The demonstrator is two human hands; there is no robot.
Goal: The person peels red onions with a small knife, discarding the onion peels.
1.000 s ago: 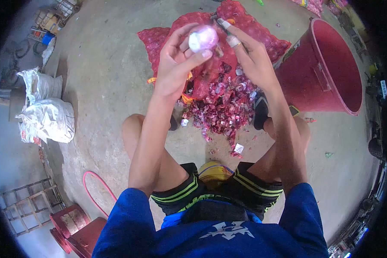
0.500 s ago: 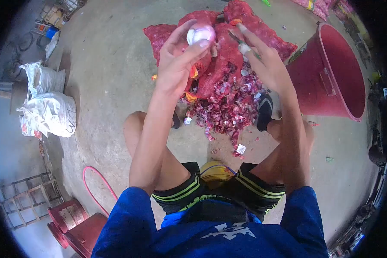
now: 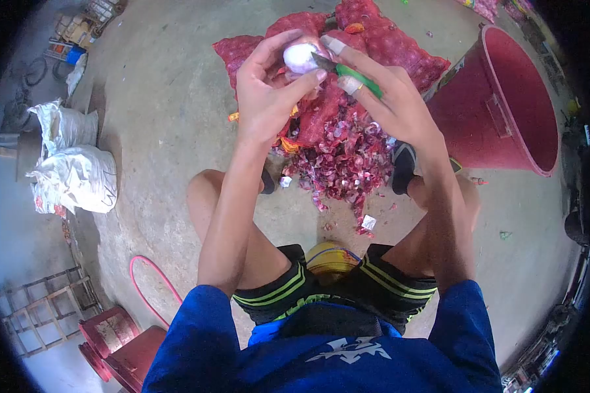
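My left hand (image 3: pixel 269 82) is closed around a partly peeled onion (image 3: pixel 299 58), its pale flesh showing on the upper side. In my right hand (image 3: pixel 390 92) is a small knife (image 3: pixel 360 78) with a green handle and a dark blade. The blade's tip meets the right side of the onion. Pale wraps cover the tips of my right thumb and a finger. Below both hands, a heap of purple onion skins (image 3: pixel 347 160) lies on the floor between my feet.
Red mesh sacks of onions (image 3: pixel 400 46) lie beyond my hands. A large red tub (image 3: pixel 465 131) stands at the right, tilted in view. White sacks (image 3: pixel 78 177) are at the left, with a pink hose (image 3: pixel 137 262) and red containers (image 3: pixel 134 357) lower down. A yellow container (image 3: pixel 331 257) sits between my legs.
My right hand has moved left, bringing the knife from apart to the onion's side. The green handle now shows clearly. My left hand still holds the onion, with more pale surface facing up.
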